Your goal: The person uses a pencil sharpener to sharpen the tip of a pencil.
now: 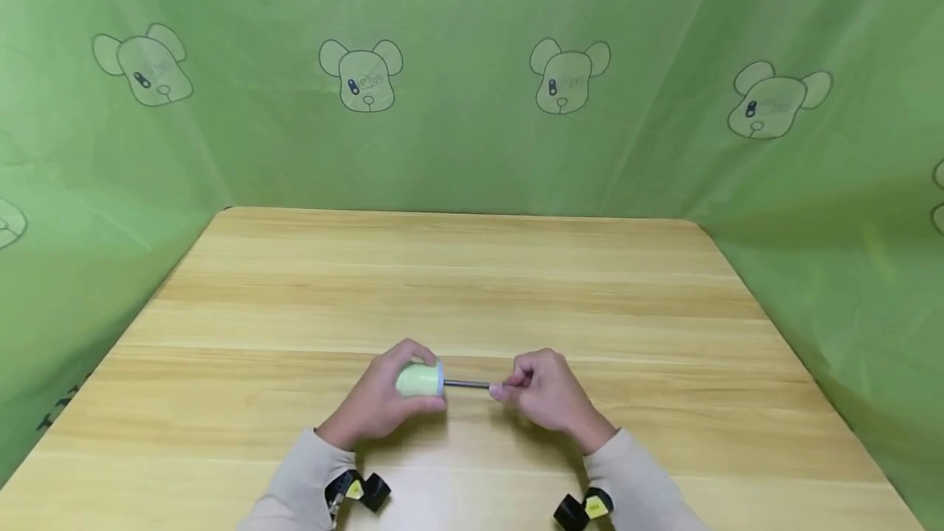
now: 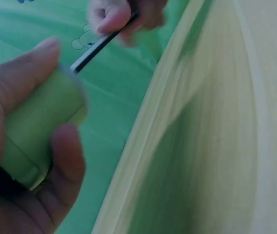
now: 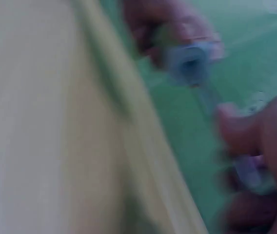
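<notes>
A light green, rounded object [image 1: 418,380] with a pale blue end lies on its side in my left hand [image 1: 383,396], whose fingers and thumb grip it. From the blue end a thin dark rod [image 1: 466,383] reaches right to my right hand [image 1: 546,390], which pinches its far end. In the left wrist view the green body [image 2: 46,122] fills my left hand [image 2: 11,126], with the rod [image 2: 97,51] slanting up to the other hand. The blurred right wrist view shows the blue end [image 3: 189,63] with a dark hole, and my right hand [image 3: 260,156] on the rod.
Both hands are above the near part of a wooden table [image 1: 457,285]. Green cloth [image 1: 457,154] printed with bear heads hangs behind and at both sides. Each wrist wears a small black device with a yellow label, over a light sleeve.
</notes>
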Motion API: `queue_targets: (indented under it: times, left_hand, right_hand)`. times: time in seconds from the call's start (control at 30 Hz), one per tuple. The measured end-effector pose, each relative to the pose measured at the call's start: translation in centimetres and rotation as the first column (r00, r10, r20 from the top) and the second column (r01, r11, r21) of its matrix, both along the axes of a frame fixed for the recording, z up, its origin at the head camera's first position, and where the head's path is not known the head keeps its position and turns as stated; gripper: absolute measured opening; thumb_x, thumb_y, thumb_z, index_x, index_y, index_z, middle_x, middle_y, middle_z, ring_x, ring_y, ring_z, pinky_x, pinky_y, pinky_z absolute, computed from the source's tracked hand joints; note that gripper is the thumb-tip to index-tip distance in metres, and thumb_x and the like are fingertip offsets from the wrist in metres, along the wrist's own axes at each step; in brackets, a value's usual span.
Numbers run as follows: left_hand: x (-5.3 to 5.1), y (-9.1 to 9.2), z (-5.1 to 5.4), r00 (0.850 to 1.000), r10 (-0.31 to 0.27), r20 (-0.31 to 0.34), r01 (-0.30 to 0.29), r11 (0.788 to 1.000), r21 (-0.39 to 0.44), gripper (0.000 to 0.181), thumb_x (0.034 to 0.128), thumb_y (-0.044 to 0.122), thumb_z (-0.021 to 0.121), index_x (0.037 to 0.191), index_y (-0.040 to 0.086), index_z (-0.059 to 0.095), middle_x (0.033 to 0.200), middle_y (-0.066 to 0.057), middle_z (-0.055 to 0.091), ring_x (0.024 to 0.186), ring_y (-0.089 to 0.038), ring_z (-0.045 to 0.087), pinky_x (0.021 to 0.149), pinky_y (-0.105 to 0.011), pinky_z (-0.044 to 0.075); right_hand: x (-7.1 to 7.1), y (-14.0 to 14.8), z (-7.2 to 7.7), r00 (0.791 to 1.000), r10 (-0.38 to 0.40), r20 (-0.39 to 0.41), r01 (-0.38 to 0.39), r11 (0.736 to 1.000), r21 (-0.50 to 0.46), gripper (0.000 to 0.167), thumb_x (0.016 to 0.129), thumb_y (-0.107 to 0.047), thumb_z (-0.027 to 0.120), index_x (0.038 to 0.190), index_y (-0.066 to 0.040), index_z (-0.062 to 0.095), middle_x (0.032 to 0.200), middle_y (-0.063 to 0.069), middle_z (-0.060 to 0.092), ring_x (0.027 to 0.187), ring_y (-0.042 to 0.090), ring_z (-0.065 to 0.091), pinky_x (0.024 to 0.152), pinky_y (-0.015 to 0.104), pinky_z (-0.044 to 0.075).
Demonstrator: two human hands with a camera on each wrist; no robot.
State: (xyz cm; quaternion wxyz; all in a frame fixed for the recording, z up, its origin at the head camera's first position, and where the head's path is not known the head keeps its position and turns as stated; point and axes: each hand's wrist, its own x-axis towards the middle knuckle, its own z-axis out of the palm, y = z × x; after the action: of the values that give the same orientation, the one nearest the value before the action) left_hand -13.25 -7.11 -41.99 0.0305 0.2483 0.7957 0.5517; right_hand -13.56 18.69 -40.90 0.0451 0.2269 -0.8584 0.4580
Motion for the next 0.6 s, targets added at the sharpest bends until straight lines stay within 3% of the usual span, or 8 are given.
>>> queue_targets:
  times: [0.07,0.13,0.2,0.27,0.33,0.4,0.53,0.6]
  left_hand:
    - [-0.1,0.1,-0.3,0.995,-0.007,-0.104,0.003,0.999,-0.037,0.04,0.0757,0.018,0.084,0.104,0.012,0.056,0.099,-0.006,0.059,0.073,-0.015,0.052,0.056,-0.027,0.049]
    - [-0.1,0.2,-0.6,0.989,0.003,-0.145,-0.01,0.999,-0.041,0.04,0.0748,0.016,0.084,0.104,0.013,0.057,0.102,-0.005,0.06,0.074,-0.015,0.052,0.056,-0.027,0.05]
    - [-0.1,0.3,-0.7,0.989,0.048,-0.139,-0.053,0.998,-0.034,0.04,0.075,0.017,0.084,0.104,0.013,0.057,0.101,-0.004,0.06,0.073,-0.015,0.053,0.056,-0.027,0.05]
    - [-0.1,0.4,-0.6,0.989,0.103,-0.104,-0.105,0.994,-0.013,0.04,0.0752,0.019,0.084,0.105,0.013,0.058,0.1,-0.004,0.059,0.072,-0.016,0.053,0.055,-0.027,0.049]
    - [0.0,0.6,-0.4,0.988,0.147,-0.05,-0.147,0.989,0.012,0.039,0.0757,0.021,0.084,0.105,0.012,0.059,0.098,-0.006,0.059,0.072,-0.018,0.053,0.055,-0.028,0.049]
    - [0.1,0.7,-0.2,0.984,0.177,0.018,-0.178,0.983,0.044,0.039,0.0762,0.022,0.083,0.105,0.011,0.059,0.096,-0.008,0.059,0.071,-0.019,0.053,0.054,-0.029,0.049]
    - [0.3,0.5,0.3,0.97,0.19,0.15,-0.207,0.973,0.106,0.038,0.0779,0.021,0.081,0.106,0.009,0.057,0.09,-0.012,0.057,0.061,-0.019,0.053,0.043,-0.028,0.048]
    - [0.3,0.3,0.5,0.966,0.168,0.198,-0.196,0.972,0.132,0.038,0.08,0.019,0.079,0.107,0.007,0.056,0.085,-0.013,0.056,0.054,-0.018,0.051,0.038,-0.028,0.045]
  right_hand:
    - [0.2,-0.1,0.6,0.969,-0.054,0.24,0.053,0.999,0.012,0.029,0.078,-0.011,0.08,0.059,-0.006,0.059,0.062,0.001,0.064,0.049,0.008,0.044,0.042,0.02,0.034]
    - [0.3,-0.2,0.7,0.955,-0.099,0.278,0.09,0.995,0.043,0.027,0.08,-0.013,0.079,0.061,-0.006,0.061,0.062,0.002,0.063,0.049,0.01,0.044,0.044,0.022,0.034]
    - [0.3,-0.4,0.4,0.983,-0.144,0.115,0.13,0.985,0.113,0.023,0.079,-0.017,0.081,0.064,-0.01,0.066,0.063,-0.002,0.061,0.052,0.009,0.047,0.048,0.023,0.038]
    - [0.3,-0.7,-0.1,0.976,-0.177,-0.124,0.197,0.965,0.174,0.017,0.076,-0.022,0.084,0.07,-0.013,0.071,0.066,-0.004,0.06,0.055,0.008,0.048,0.055,0.026,0.041]
    - [0.2,-0.8,-0.6,0.917,-0.201,-0.344,0.276,0.943,0.184,0.018,0.071,-0.023,0.087,0.075,-0.014,0.073,0.073,-0.005,0.061,0.06,0.008,0.05,0.059,0.028,0.042]
    - [0.1,-0.8,-1.0,0.845,-0.202,-0.495,0.316,0.936,0.157,0.025,0.066,-0.024,0.09,0.08,-0.012,0.074,0.079,-0.003,0.061,0.064,0.009,0.051,0.06,0.03,0.042]
    - [0.0,-0.8,-1.6,0.752,-0.164,-0.638,0.254,0.966,0.052,0.03,0.07,-0.031,0.085,0.085,-0.008,0.072,0.084,0.002,0.055,0.069,0.014,0.048,0.059,0.028,0.041]
    - [-0.2,-0.9,-1.7,0.686,-0.155,-0.711,0.224,0.975,0.004,0.032,0.078,-0.038,0.078,0.083,-0.007,0.072,0.082,0.003,0.053,0.067,0.015,0.046,0.059,0.028,0.038]
